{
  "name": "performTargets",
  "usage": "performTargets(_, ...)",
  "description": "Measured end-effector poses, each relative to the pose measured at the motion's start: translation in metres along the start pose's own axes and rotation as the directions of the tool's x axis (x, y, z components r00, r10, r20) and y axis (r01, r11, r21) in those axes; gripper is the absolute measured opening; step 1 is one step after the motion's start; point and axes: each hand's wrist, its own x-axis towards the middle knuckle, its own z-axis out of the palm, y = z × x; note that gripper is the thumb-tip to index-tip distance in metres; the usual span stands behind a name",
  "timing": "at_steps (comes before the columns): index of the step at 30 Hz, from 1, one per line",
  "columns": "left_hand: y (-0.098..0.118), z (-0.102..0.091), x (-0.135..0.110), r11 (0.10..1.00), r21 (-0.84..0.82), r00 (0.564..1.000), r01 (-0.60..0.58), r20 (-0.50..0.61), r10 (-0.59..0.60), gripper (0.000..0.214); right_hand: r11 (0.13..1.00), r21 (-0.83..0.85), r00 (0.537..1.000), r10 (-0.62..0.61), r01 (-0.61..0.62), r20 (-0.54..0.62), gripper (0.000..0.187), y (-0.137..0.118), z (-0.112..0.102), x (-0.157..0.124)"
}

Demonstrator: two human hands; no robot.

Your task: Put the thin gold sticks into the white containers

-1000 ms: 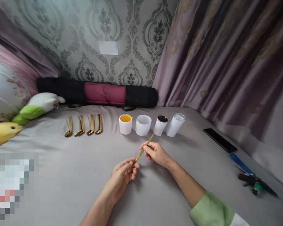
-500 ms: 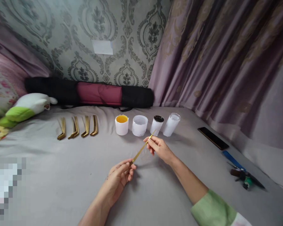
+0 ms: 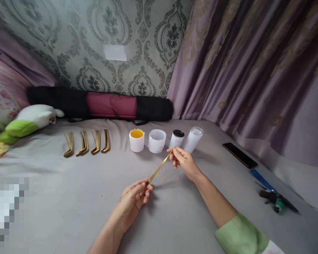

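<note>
Grey sheeting covers the bed [image 3: 69,211] we kneel or sit at, with a patterned wall [image 3: 95,53] behind and a mauve curtain [image 3: 254,70] on the right. We hold a thin gold strip [image 3: 159,168] in the air just above the bed, one end in each hand. Our left hand [image 3: 134,201] is nearer to us and lower, and its fingers [image 3: 144,185] are pinched shut on the strip's near end. Our right hand [image 3: 185,163] is farther out and higher, with its fingers [image 3: 175,153] closed on the far end. The strip's long axis therefore runs on a slant, from the lower left near us up to the upper right, and it looks straight and taut between the two grips. Its far end and our right hand lie just in front of four cups [image 3: 157,141], which stand in a row across the bed. One cup shows yellow inside, one has a black top, and the right-hand one is tilted. The right hand is the nearer hand to that row. To the left of the cups lie four bent pieces [image 3: 87,143] of the same gold, side by side and well apart from both hands. A long black and maroon bag [image 3: 100,105] lies along the wall. A plush [image 3: 29,121] sits at far left. A phone [image 3: 239,155] and some tools [image 3: 277,204] lie at far right.
</note>
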Motion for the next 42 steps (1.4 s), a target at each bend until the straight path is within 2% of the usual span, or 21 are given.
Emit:
performTargets(8, 0.001, 0.001, 0.000, 1.000, 0.006, 1.000, 0.002, -0.006, -0.002, 0.025, 1.000, 0.004, 0.998, -0.018, 0.019, -0.056, 0.034, -0.005, -0.006, 0.001)
performTargets(33, 0.002, 0.001, 0.000, 1.000, 0.000, 1.000, -0.002, -0.020, 0.002, 0.024, 1.000, 0.028, 0.998, 0.002, 0.000, -0.067, 0.028, -0.010, -0.009, -0.004)
performTargets(42, 0.006, 0.000, 0.000, 0.999, -0.041, 0.999, 0.020, -0.044, -0.022, 0.027, 1.000, 0.019, 0.985, -0.014, 0.017, -0.169, 0.029, -0.015, -0.026, -0.007)
